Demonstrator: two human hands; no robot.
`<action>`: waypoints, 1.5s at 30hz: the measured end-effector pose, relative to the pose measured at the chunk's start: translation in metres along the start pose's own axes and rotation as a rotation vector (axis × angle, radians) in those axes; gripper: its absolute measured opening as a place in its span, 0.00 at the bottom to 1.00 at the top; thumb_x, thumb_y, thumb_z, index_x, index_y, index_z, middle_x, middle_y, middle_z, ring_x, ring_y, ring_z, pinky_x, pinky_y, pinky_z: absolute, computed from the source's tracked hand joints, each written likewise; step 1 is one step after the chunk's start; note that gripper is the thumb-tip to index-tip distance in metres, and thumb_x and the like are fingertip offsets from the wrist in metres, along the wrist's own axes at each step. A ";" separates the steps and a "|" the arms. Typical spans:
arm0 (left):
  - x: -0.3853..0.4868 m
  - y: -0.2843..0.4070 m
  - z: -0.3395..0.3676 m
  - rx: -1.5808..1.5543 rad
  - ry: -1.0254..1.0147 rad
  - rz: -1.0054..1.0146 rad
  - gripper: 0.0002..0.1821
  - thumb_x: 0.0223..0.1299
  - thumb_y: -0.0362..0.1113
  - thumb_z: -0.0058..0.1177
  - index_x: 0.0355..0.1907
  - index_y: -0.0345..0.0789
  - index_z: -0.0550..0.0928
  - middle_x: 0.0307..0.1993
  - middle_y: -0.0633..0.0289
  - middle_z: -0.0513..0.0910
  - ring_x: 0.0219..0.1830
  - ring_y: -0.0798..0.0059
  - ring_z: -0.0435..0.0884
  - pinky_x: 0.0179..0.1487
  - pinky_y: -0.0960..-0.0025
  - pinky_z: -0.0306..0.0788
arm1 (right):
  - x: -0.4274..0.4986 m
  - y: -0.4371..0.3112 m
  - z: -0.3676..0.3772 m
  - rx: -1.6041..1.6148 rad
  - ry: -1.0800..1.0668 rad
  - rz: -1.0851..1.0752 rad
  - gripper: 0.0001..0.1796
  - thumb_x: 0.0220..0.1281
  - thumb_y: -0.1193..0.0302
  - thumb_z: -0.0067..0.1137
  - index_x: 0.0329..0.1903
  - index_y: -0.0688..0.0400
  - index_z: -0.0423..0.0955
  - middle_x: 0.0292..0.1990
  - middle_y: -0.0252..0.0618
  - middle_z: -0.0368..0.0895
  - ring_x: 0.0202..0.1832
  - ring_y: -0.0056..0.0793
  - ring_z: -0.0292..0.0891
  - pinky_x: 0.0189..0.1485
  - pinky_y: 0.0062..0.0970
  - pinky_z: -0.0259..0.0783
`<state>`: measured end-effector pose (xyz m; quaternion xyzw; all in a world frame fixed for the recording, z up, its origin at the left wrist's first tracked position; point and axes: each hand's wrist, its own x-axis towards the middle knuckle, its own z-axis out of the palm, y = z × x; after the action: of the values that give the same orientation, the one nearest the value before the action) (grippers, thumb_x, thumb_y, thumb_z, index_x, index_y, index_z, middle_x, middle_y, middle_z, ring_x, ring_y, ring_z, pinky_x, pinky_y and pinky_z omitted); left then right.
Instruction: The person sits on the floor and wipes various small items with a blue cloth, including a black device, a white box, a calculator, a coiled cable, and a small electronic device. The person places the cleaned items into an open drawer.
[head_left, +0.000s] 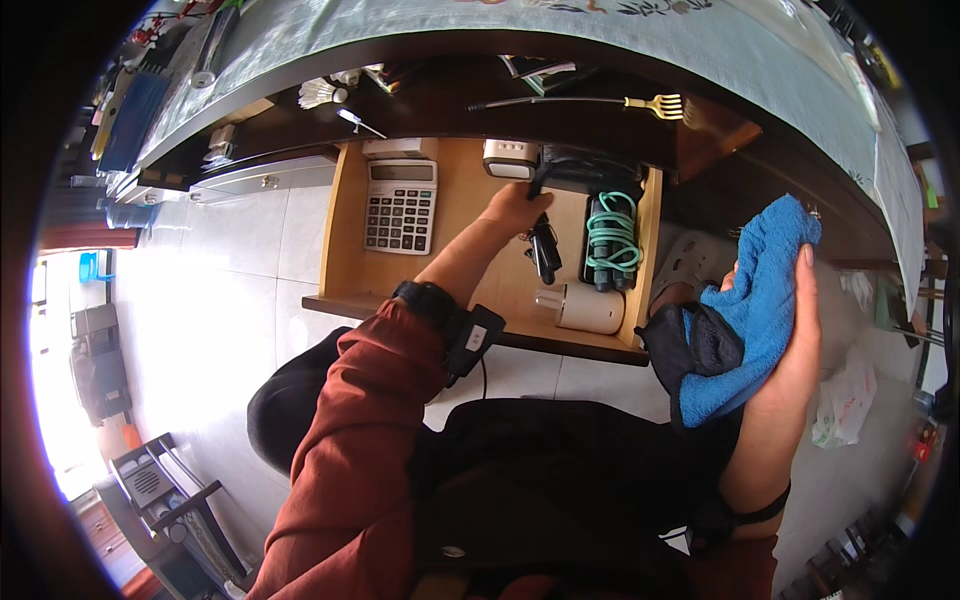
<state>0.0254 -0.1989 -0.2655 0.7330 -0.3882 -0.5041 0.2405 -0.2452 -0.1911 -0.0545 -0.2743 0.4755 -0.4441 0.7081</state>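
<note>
My left hand (519, 208) reaches into an open wooden drawer (465, 292), its fingers closed around a black corded item (546, 251) whose exact kind is hard to tell. Behind that hand are a beige box-shaped device (511, 158) and a dark, shiny bundle (592, 169). To its right lies a coiled mint-green cable (613, 232) on black objects. A white cylindrical plug-in device (592, 308) rests near the drawer's front. My right hand (804, 322) holds a bunched blue cloth with dark trim (765, 300), outside the drawer's right side.
A calculator (400, 210) lies at the drawer's left. On the shelf above are a shuttlecock (322, 93), a small screwdriver (360, 122) and a fork-ended back scratcher (652, 106). A cloth-covered tabletop (420, 30) overhangs them. A plastic bag (846, 401) lies on the floor at right.
</note>
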 end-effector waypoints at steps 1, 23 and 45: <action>-0.002 -0.013 -0.007 -0.193 0.007 -0.053 0.18 0.59 0.49 0.52 0.36 0.33 0.78 0.25 0.60 0.79 0.30 0.71 0.80 0.34 0.67 0.74 | 0.000 0.000 0.001 -0.001 -0.012 0.006 0.25 0.63 0.51 0.52 0.43 0.64 0.72 0.31 0.41 0.76 0.33 0.29 0.73 0.39 0.26 0.71; -0.002 -0.172 -0.172 0.123 0.518 0.001 0.26 0.60 0.49 0.52 0.53 0.30 0.73 0.41 0.50 0.81 0.43 0.60 0.80 0.47 0.64 0.72 | 0.010 0.027 0.040 -0.166 -0.013 0.052 0.23 0.63 0.52 0.53 0.42 0.62 0.72 0.30 0.39 0.75 0.32 0.27 0.73 0.38 0.25 0.71; -0.025 -0.145 -0.150 0.431 0.928 0.185 0.36 0.50 0.38 0.62 0.62 0.34 0.64 0.57 0.45 0.67 0.58 0.47 0.68 0.58 0.57 0.66 | 0.017 0.034 0.048 -0.143 -0.013 0.100 0.23 0.63 0.51 0.53 0.44 0.60 0.72 0.33 0.38 0.75 0.33 0.27 0.72 0.37 0.25 0.70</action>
<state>0.2073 -0.0997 -0.3030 0.8749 -0.3989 -0.0115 0.2743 -0.1856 -0.1919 -0.0702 -0.3030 0.5145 -0.3712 0.7111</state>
